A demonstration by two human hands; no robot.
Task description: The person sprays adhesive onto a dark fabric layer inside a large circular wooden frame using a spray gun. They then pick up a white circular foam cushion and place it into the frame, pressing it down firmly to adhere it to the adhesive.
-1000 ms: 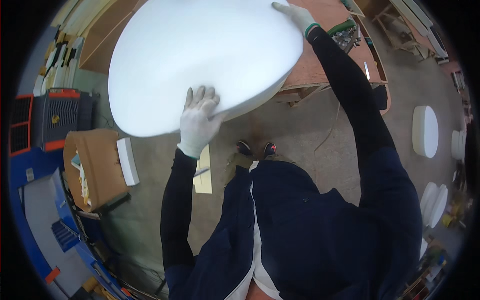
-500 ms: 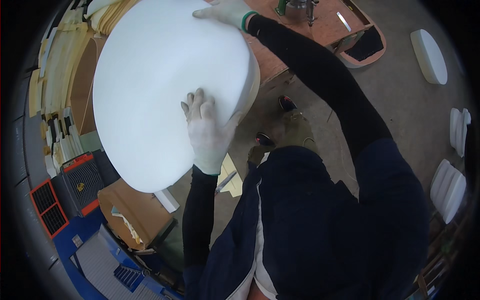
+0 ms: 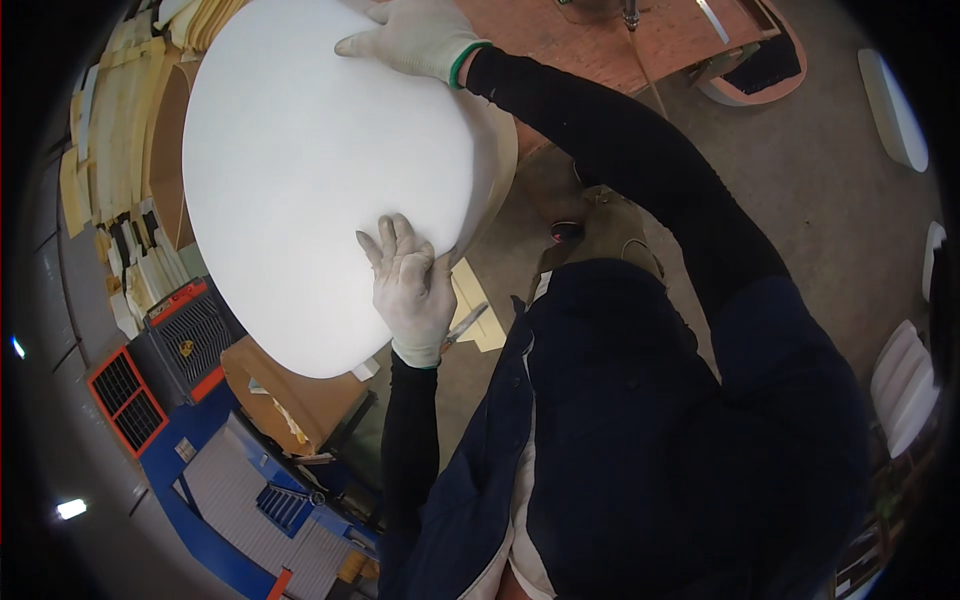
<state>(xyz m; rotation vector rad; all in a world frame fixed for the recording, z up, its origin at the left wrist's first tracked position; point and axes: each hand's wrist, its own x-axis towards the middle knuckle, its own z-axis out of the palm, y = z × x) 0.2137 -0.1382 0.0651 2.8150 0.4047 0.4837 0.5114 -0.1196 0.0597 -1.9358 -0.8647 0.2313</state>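
A large white foam cushion (image 3: 310, 190) with rounded corners and a thick, cream-coloured side is tilted in front of me, held by both hands. My left hand (image 3: 412, 295), in a pale work glove with dirty fingertips, is at its near right edge. The fingers of that hand lie on the white face, and its thumb is by the side of the foam. At the far edge, my right hand (image 3: 420, 40), in a matching glove with a green cuff, grips the cushion with its thumb on the face. Its other fingers are partly cut off by the frame.
A reddish workbench (image 3: 570, 50) stands beyond the cushion. Stacked foam strips (image 3: 120, 130) line the left, above a black-and-orange machine (image 3: 190, 340) and a cardboard box (image 3: 290, 390). White foam pieces (image 3: 892, 110) lie on the right floor. A cream sheet (image 3: 480, 310) lies below my left hand.
My right hand has come nearer and a little left along the cushion's far edge. My left hand has moved down toward me. The view has shifted, and the cushion shows more of its side.
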